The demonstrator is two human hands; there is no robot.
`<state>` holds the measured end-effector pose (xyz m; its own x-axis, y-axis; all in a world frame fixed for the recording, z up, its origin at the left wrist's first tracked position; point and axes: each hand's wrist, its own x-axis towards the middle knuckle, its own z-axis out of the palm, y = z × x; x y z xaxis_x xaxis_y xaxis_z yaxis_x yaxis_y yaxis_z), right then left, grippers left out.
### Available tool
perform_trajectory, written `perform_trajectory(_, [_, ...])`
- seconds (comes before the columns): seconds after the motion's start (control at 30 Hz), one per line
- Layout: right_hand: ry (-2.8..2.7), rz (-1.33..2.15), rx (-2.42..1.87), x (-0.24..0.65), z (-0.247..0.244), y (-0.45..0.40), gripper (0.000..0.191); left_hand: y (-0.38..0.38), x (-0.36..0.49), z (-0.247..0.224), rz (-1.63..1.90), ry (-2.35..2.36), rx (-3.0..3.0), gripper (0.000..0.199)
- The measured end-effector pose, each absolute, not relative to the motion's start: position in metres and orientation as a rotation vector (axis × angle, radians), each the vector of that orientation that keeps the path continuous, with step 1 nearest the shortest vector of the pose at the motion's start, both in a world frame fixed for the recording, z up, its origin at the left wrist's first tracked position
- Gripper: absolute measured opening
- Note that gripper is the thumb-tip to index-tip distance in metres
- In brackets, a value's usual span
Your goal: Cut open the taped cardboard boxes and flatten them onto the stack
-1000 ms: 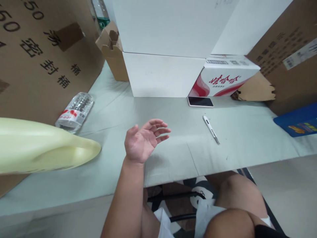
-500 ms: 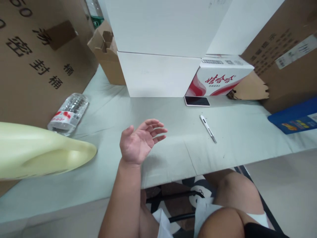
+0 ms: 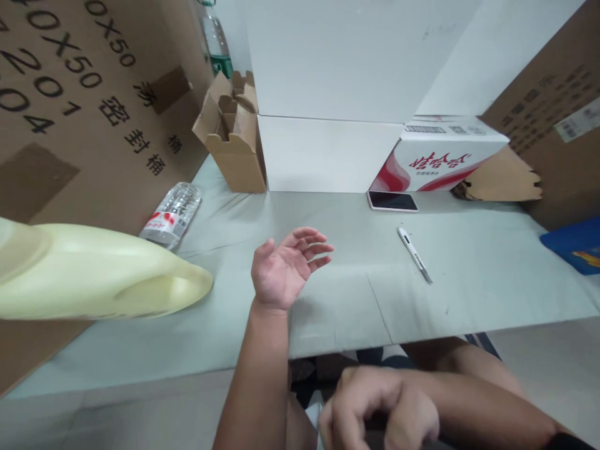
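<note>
White pen-shaped cutter lay on our worktop. Our left hand hovered wide open; our right hand curled, grip unclear.

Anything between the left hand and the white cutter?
Nothing visible: between the left hand and the white cutter there's only tablecloth. The phone lies farther back, off that line.

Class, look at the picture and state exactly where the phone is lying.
In the head view, the phone lies right of centre on the table, by the foot of the red-and-white box, beyond the slim white tool.
</note>
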<state>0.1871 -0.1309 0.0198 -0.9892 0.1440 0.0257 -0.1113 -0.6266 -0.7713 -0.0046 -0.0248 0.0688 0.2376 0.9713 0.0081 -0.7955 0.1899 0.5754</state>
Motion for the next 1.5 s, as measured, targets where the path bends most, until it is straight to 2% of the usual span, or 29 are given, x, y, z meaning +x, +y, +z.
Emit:
perform_trajectory(0.1, [-1.159, 2.387, -0.368, 0.180, 0.054, -0.090, 0.039, -0.026, -0.008, 0.071, 1.346, 0.403, 0.480, 0.052])
perform_trajectory(0.2, [-1.406, 1.905, -0.557, 0.162, 0.080, -0.044, 0.029, -0.025, -0.012, 0.073, 1.425, 0.414, 0.422, 0.047])
perform_trajectory(0.3, [-1.456, 1.484, -0.605, 0.128, 0.094, 0.019, 0.019, -0.024, -0.016, 0.074, 1.540, 0.425, 0.366, 0.041])
perform_trajectory(0.4, [-1.618, 1.214, -0.849, 0.078, 0.099, 0.093, 0.001, -0.021, -0.018, 0.075, 1.653, 0.446, 0.327, 0.037])
perform_trajectory(0.5, [-1.895, 0.954, -1.028, 0.025, 0.101, 0.154, 0.017, -0.020, -0.020, 0.076, 1.682, 0.479, 0.342, 0.036])
perform_trajectory(0.67, [-2.255, 0.723, -0.974, -0.027, 0.103, 0.200, 0.021, -0.019, -0.023, 0.074, 1.676, 0.502, 0.383, 0.036])
perform_trajectory(0.87, [-2.237, 0.704, -0.908, -0.007, 0.094, 0.182, 0.037, -0.021, -0.026, 0.075, 1.801, 0.599, 0.448, 0.034])
perform_trajectory(1.07, [-2.202, 0.848, -0.735, 0.099, 0.103, 0.110, 0.033, -0.018, -0.021, 0.077, 2.446, 0.872, 0.575, 0.014])
perform_trajectory(1.2, [-2.301, 0.648, -0.479, 0.189, 0.122, 0.040, 0.028, -0.012, -0.025, 0.074, 2.711, 1.019, 0.582, 0.006])
perform_trajectory(1.27, [-2.361, 0.645, -0.386, 0.228, 0.125, 0.005, 0.025, -0.007, -0.027, 0.073, 2.664, 1.123, 0.563, 0.008])
perform_trajectory(1.37, [-2.311, 0.730, -0.397, 0.267, 0.119, -0.039, 0.022, 0.002, -0.022, 0.074, 2.401, 1.187, 0.605, 0.026])
perform_trajectory(1.5, [-2.177, 0.714, -0.452, 0.286, 0.106, -0.065, 0.022, 0.016, 0.001, 0.080, 2.101, 1.017, 0.764, 0.042])
